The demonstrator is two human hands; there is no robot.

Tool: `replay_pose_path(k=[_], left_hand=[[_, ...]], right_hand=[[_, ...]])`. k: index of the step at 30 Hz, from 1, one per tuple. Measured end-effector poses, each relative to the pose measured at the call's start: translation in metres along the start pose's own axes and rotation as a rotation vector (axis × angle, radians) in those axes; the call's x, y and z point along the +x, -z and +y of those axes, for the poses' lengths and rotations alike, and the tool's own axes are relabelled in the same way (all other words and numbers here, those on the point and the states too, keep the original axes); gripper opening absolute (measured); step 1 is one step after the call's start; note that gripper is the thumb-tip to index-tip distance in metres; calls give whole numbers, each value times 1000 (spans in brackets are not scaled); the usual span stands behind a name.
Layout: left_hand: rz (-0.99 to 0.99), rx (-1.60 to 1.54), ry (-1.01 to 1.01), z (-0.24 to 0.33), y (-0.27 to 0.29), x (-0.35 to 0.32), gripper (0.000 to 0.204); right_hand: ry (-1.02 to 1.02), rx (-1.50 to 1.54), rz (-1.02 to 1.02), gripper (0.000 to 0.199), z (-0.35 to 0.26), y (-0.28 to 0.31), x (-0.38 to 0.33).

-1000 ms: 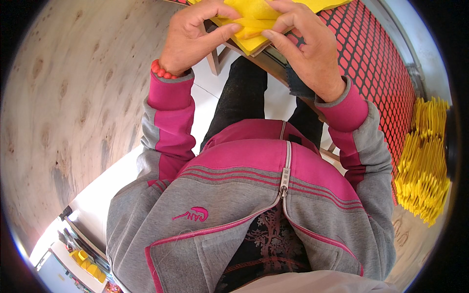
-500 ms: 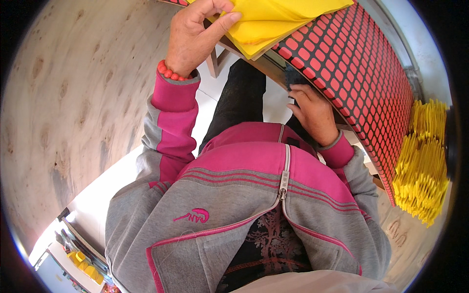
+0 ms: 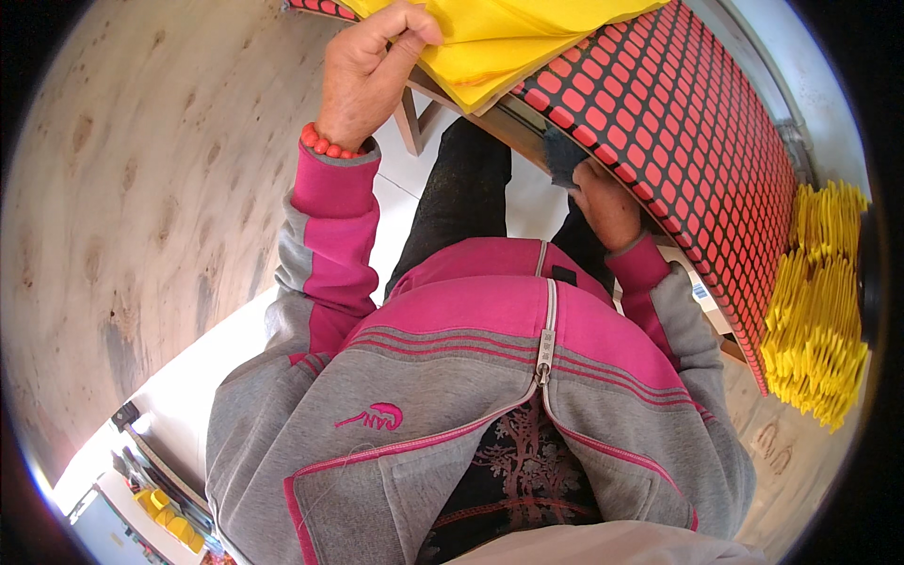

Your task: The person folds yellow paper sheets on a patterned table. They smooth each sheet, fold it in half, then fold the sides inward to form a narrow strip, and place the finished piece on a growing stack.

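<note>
At the top, my left hand, with an orange bead bracelet at its wrist, is closed with thumb and fingers pinching the edge of a stack of yellow sheets. The stack lies on a red-and-black checked tabletop, and its upper sheets are lifted and folded at this side. Lower down, beside the table's near edge, my right hand is closed against a dark blue cloth hanging under the edge. Part of its fingers is hidden by the table and the cloth.
Bundled yellow folded pieces stand at the right end of the table. A pale wooden board surface fills the left. A wooden table leg stands near my knee. Yellow items sit on a shelf at the lower left.
My right hand has moved slightly up and closed at the dark blue cloth, which shows more now. My left hand keeps its pinch on the yellow sheets, shifted slightly left in view.
</note>
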State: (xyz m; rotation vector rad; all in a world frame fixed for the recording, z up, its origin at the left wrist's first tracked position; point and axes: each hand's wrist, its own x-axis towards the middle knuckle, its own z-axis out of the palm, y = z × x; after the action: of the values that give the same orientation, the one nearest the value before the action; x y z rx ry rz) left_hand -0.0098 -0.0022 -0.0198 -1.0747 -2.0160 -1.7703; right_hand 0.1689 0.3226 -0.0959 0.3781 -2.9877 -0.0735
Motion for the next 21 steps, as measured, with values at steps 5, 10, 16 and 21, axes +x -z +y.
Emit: replay_pose_path(k=[5, 10, 16, 21], left_hand=[[-113, 54, -1, 2, 7, -2, 17], [-154, 27, 37, 13, 7, 3, 19], [-116, 76, 36, 28, 4, 3, 10], [-156, -24, 32, 26, 4, 6, 12]], right_hand=[[201, 464, 35, 23, -49, 80, 15], [383, 544, 487, 20, -64, 130, 78], [400, 472, 520, 19, -66, 142, 121], [410, 477, 499, 13, -66, 140, 126]])
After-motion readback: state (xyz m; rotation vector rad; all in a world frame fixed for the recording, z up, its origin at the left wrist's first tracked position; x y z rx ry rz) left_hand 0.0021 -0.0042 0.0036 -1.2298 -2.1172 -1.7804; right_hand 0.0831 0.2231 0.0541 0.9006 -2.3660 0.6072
